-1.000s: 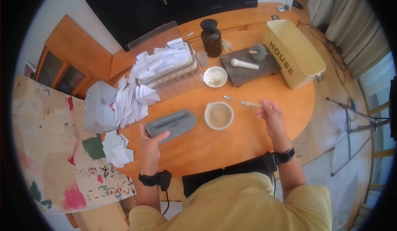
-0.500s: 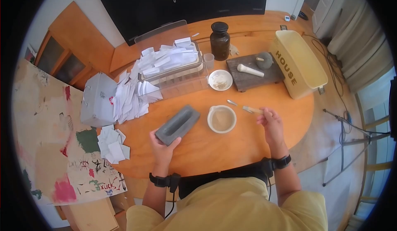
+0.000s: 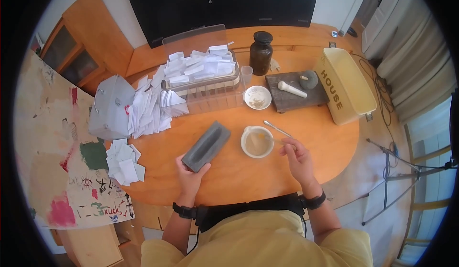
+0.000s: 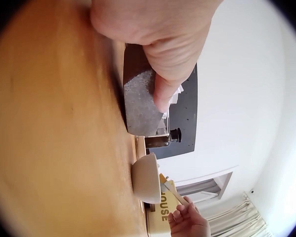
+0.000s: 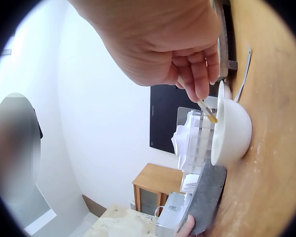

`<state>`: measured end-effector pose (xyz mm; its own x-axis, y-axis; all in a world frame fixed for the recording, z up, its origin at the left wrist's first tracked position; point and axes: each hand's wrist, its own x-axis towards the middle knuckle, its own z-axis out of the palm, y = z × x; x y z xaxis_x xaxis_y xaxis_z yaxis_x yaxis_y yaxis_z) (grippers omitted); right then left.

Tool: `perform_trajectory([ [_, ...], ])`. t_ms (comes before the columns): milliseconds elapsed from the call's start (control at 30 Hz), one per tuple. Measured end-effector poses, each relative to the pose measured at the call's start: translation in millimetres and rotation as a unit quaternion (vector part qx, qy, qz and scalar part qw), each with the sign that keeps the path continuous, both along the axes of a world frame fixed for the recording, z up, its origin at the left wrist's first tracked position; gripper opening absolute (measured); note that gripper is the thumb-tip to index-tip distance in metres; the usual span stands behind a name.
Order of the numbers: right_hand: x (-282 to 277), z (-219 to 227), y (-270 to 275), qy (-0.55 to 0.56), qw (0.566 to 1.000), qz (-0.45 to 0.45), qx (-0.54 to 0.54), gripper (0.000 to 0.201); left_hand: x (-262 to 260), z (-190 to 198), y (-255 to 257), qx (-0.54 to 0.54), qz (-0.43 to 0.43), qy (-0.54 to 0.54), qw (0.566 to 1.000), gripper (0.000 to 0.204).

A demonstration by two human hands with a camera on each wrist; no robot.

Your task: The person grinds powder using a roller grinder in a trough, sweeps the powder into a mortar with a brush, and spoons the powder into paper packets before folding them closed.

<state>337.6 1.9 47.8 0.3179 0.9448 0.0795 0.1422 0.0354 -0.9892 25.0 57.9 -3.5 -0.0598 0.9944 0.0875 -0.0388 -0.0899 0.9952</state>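
Note:
My left hand [image 3: 188, 180] grips the near end of a grey stone grinding trough [image 3: 206, 148], thumb along its side. The trough is tilted, and its long groove shows from above. In the right wrist view, my right hand [image 5: 195, 54] pinches the handle of a small flat brush [image 5: 206, 109] with yellowish bristles. The brush tip is at the mouth of a white mortar [image 5: 239, 131]. Light brown powder [image 3: 256, 144] lies inside the mortar in the head view. A metal spatula [image 3: 276, 128] rests on the table just behind the mortar.
Behind stand a white dish [image 3: 258, 91] with dry bits, a brown jar [image 3: 261, 56] and a dark board [image 3: 286, 105] bearing a white pestle [image 3: 292, 90] and a stone wheel [image 3: 309, 80]. A yellow bin [image 3: 340, 102] is right; paper packets [image 3: 143, 116] and a metal case [image 3: 111, 109] are left.
My right hand has moved left with the brush, from beside the mortar to its mouth. My left hand has turned and tilted the trough, so its far end points further away. The head view has shifted.

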Motion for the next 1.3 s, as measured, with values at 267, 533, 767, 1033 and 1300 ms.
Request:
perform_trajectory([
  [267, -16.4, 22.2, -7.4, -0.302, 0.948, -0.001, 0.103, 0.018, -0.2, -14.9, 1.9, 0.014, 0.004, 0.054, 0.998, 0.069],
  [533, -4.8, -2.3, -8.0, 0.053, 0.998, -0.022, 0.004, 0.019, -0.8, -15.1, 2.7, 0.019, 0.004, 0.079, 0.997, 0.072],
  [767, 30.5, -19.7, -4.6, 0.201, 0.977, -0.024, -0.067, 0.021, 0.6, -15.1, 2.8, 0.004, 0.002, 0.044, 0.999, 0.07],
  [1033, 40.8, -21.2, -4.7, 0.261, 0.962, -0.02, -0.076, 0.022, -0.8, -15.3, 1.6, 0.002, 0.021, 0.098, 0.995, 0.074],
  [1300, 62.4, -29.1, 12.6, 0.342, 0.934, -0.072, -0.069, 0.024, -2.0, -12.8, 1.4, 0.012, 0.024, 0.115, 0.993, 0.073],
])
